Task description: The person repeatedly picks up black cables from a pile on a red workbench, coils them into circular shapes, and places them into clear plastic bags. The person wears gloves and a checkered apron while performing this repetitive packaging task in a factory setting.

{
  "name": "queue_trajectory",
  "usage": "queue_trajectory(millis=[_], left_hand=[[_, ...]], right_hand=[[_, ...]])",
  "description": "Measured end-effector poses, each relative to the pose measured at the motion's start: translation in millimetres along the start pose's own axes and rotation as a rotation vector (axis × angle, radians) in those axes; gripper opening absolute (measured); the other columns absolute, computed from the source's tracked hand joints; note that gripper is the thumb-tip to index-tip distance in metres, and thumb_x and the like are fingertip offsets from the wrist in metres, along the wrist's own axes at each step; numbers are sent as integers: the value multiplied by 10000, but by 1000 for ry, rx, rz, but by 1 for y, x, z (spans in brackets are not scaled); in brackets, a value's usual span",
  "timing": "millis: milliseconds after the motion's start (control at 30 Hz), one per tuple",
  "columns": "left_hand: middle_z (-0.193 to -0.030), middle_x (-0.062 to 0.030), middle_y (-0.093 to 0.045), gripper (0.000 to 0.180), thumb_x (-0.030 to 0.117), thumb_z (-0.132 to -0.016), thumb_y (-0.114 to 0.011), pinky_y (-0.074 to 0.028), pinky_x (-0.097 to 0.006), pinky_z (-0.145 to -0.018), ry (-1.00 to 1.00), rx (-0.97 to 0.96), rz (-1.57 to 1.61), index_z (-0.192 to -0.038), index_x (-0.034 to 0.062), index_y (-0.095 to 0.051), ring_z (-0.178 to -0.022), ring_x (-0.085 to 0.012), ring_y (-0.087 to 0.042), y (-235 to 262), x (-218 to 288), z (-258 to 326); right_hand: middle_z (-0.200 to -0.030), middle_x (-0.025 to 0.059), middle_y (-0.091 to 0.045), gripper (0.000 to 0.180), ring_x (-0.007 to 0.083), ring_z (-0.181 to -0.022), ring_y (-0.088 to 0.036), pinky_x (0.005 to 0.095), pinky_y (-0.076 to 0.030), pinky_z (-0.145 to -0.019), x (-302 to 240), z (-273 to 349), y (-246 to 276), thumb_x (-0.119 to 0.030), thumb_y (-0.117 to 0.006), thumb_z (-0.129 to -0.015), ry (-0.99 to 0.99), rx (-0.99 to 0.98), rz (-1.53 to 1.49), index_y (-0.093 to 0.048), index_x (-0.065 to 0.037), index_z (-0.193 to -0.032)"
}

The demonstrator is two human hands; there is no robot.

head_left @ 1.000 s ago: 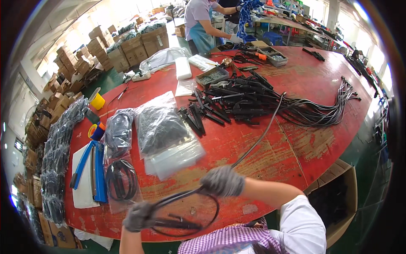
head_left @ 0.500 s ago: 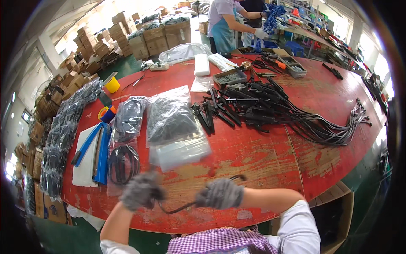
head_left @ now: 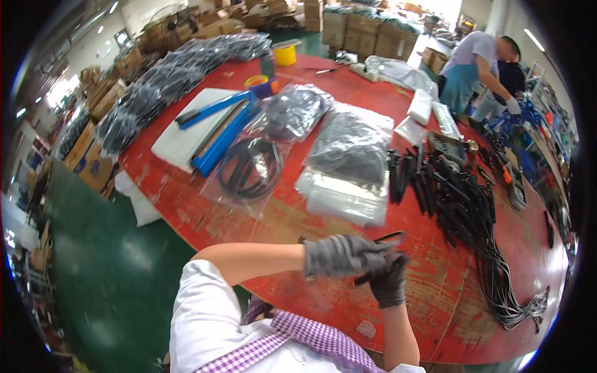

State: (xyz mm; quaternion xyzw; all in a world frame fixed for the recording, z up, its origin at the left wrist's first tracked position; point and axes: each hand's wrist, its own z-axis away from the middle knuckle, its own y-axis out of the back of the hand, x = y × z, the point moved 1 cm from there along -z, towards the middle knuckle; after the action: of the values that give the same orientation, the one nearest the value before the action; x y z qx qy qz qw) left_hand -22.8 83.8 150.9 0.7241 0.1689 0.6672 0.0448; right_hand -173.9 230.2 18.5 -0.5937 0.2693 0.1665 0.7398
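Note:
In grey gloves, my two hands meet over the table's near edge. My left hand [head_left: 341, 255] reaches across from the left, its fingers closed on a thin black cable [head_left: 394, 234]. Just below and to the right, my right hand [head_left: 388, 283] is closed around the same cable. A curved piece of it sticks out above the gloves; the rest is mostly hidden in them. Beyond the hands lies a stack of clear plastic bags [head_left: 345, 202]. Left of that, a bag with a coiled black cable [head_left: 250, 168] lies flat.
A blue bar-type bag sealer [head_left: 227, 140] lies on a white pad. Bagged goods [head_left: 155, 93] line the far left edge. Black parts with grey cables [head_left: 463, 208] cover the right side of the red table [head_left: 429, 298]. A co-worker [head_left: 476, 68] stands at the far right.
My view has turned left, so the table contents appear farther right. My hands, earlier apart with the cable stretched between them, have come together.

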Motion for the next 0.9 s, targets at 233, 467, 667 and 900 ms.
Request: queue_trajectory(millis=[233,467,667,900], left_hand=[[-657,-130,-606,261,345,-831,-494,-460,-417,-494,-432,-243,-1345,-850,87,-529,-551,-288,-602,-82,-101,91],[-826,-112,-596,297,340,-761,-586,-454,-409,-719,-23,-294,-637,-881,68,-584,-798,-274,-590,-82,-118,94],[-1197,-187,-440,640,330,-745,-604,-368,-452,-914,413,517,-1177,-1260,22,-382,-1114,-331,-438,-20,-126,55],[-1213,-244,-417,887,363,-678,-652,-355,-433,-949,815,488,-794,-1349,-12,-210,-1116,-394,-425,2,-161,61]], right_hand=[[-1175,158,-521,557,302,-1061,-499,406,-379,-955,-1,-21,-20,-445,-479,-854,-97,382,142,-466,5,-1182],[-1204,226,-466,515,356,-1113,-444,435,-367,-937,20,-17,21,-263,-579,-787,128,558,2050,-438,-24,-1222],[-1295,237,-375,547,393,-1208,-344,447,-236,-1045,66,-21,29,-227,-538,-799,327,365,2151,-380,-19,-1279],[-1270,223,-408,506,389,-1186,-373,453,-258,-1039,67,-22,28,-148,-528,-784,419,403,1969,-408,-13,-1256]])
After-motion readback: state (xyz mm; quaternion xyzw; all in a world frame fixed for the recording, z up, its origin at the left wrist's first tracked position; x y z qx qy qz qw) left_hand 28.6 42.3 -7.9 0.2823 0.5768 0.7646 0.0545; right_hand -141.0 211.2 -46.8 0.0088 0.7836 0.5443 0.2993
